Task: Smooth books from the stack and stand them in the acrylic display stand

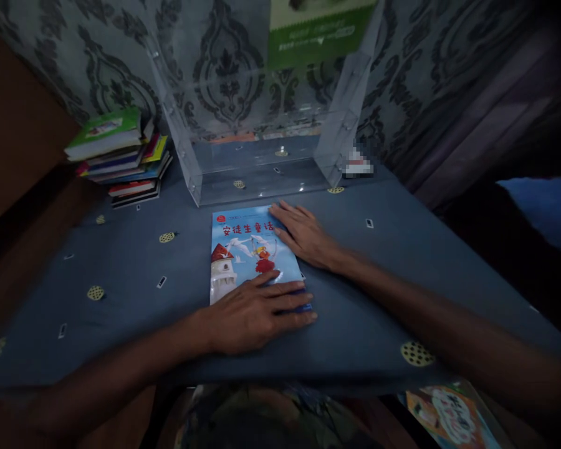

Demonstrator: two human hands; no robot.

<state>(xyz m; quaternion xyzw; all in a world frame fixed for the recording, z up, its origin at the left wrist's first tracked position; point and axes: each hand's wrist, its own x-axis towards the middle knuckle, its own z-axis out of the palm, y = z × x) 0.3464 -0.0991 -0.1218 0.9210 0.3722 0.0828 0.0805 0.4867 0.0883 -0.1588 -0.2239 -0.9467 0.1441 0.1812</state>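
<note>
Blue-clothed table (121, 274), both flat hands on blue picture book (247, 249).

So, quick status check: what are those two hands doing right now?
Left hand flat on blue picture book, near edge. Right hand flat on its far right edge. Book lies on blue tablecloth. Clear plastic case just behind.
</note>
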